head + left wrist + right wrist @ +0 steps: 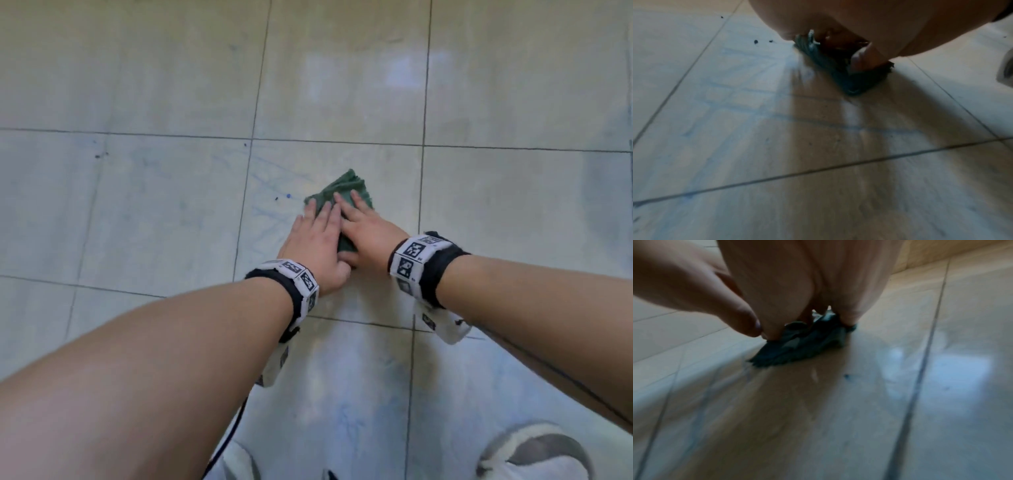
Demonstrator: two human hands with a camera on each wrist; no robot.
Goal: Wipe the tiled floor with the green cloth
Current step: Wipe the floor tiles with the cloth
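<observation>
Nearest me, at the lower right of the head view, a grey-and-white shoe [534,455] is cut off by the frame edge. Above it my forearms reach in, each with a black-and-white patterned wristband [416,255]. My left hand [317,245] and right hand [366,236] lie flat with straight fingers, pressing the green cloth [342,192] onto the tiled floor [154,205] at frame centre. They hide most of its nubby, folded fabric. Faint blue streaks and dark specks [287,196] mark the glossy tile left of it.
</observation>
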